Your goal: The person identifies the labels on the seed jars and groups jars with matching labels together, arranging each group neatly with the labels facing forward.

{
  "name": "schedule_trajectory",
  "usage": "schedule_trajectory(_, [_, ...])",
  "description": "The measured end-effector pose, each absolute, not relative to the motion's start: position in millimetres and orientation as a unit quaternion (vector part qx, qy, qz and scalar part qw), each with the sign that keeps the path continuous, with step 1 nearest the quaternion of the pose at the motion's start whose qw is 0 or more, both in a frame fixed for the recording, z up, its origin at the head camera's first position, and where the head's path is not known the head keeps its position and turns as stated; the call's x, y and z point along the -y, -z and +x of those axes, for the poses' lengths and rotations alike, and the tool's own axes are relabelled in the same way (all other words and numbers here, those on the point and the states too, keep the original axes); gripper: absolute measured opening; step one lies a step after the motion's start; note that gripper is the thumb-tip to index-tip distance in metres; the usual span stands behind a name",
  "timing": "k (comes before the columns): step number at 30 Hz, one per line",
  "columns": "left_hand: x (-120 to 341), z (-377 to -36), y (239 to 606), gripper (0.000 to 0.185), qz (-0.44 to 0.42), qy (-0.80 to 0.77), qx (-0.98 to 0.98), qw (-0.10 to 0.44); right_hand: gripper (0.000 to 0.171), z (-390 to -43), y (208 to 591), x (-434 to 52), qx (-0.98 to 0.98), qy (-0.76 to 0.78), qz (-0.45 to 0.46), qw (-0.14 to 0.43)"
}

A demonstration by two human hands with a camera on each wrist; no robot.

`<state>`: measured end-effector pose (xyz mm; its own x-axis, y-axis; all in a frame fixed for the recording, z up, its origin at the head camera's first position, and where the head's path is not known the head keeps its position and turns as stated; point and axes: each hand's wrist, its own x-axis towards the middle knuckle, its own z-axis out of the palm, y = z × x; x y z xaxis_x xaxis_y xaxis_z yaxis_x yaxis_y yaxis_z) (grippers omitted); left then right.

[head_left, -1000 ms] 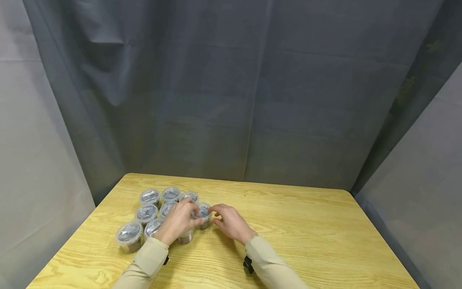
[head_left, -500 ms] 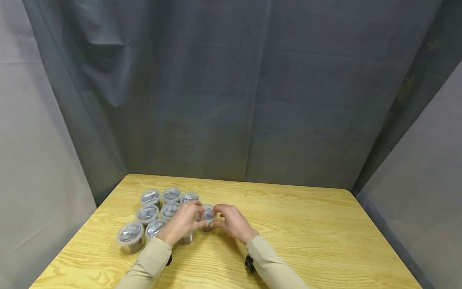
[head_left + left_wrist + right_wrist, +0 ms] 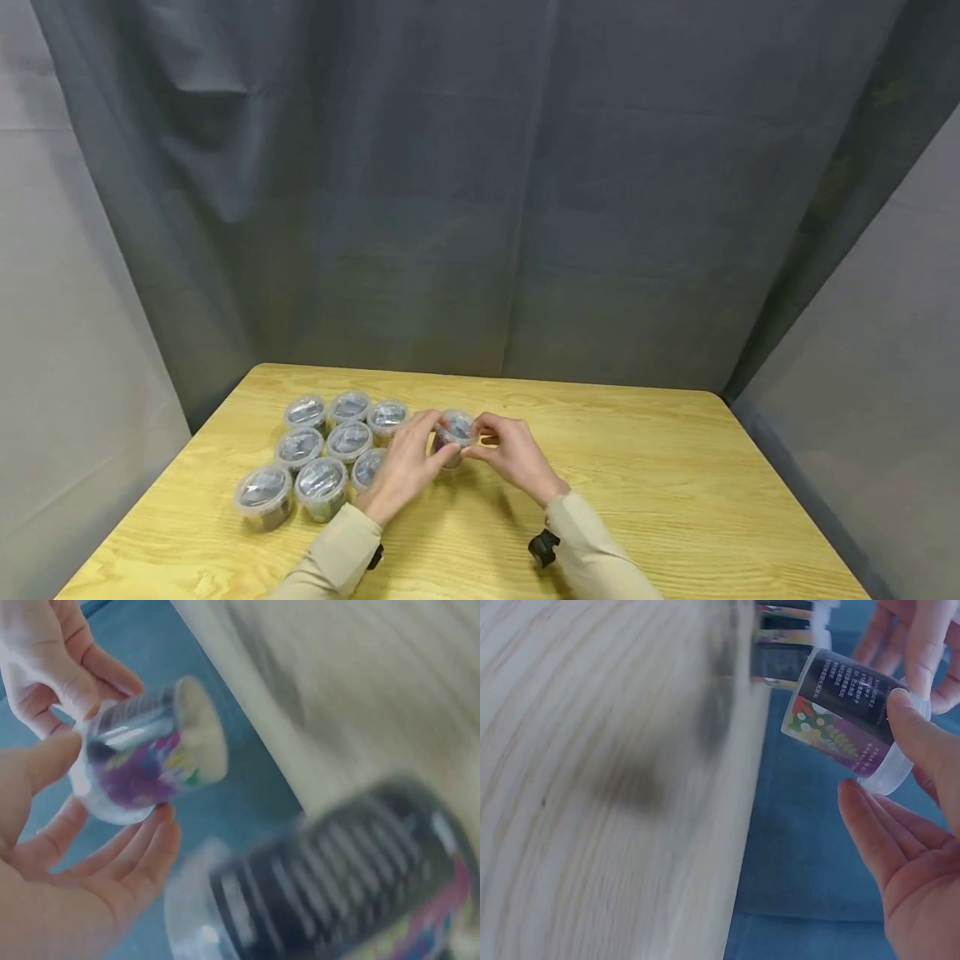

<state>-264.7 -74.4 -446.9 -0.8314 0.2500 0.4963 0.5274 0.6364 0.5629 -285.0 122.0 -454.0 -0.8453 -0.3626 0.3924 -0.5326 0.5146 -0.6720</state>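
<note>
Clamping the fingers of my left hand and right hand round one lidded tub, I judge it lifted but unplaced, eight grouped tubs standing nearby.

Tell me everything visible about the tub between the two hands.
The tub is a round container, plastic by its look, with a translucent lid on. Its label is black with white print, plus a purple part with colourful pictures. It appears roughly upright, perhaps slightly tilted, and raised off the table, right of the other tubs. The left hand and right hand both hold it near the lid. The contents are unclear.
</note>
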Motion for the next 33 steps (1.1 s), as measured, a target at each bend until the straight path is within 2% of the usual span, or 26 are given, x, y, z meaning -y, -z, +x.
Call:
schedule_trajectory(4, [63.6,-261.8,452.8,0.042,-0.209,0.389,0.876,0.194,0.018,-280.3,450.3,-132.6,0.86,-0.447,0.226,0.098])
schedule_trajectory(10, [54.1,-258.0,457.1,0.065,-0.202,0.411,0.877,0.145,0.017,-275.7,445.8,-146.2,0.86,-0.466,0.18,0.1])
schedule_trajectory(20, [46.4,-264.9,457.3,0.05,-0.202,0.469,0.854,0.102,0.017,-271.9,436.7,-162.4,0.855,-0.493,0.123,0.104])
schedule_trajectory(29, [39.4,-270.5,461.0,0.057,-0.2,0.557,0.806,0.036,0.018,-271.5,438.1,-175.8,0.83,-0.539,0.118,0.082])
schedule_trajectory(33, [36.8,-272.9,464.3,0.057,-0.208,0.587,0.782,0.029,0.019,-270.5,439.5,-179.9,0.823,-0.55,0.122,0.071])
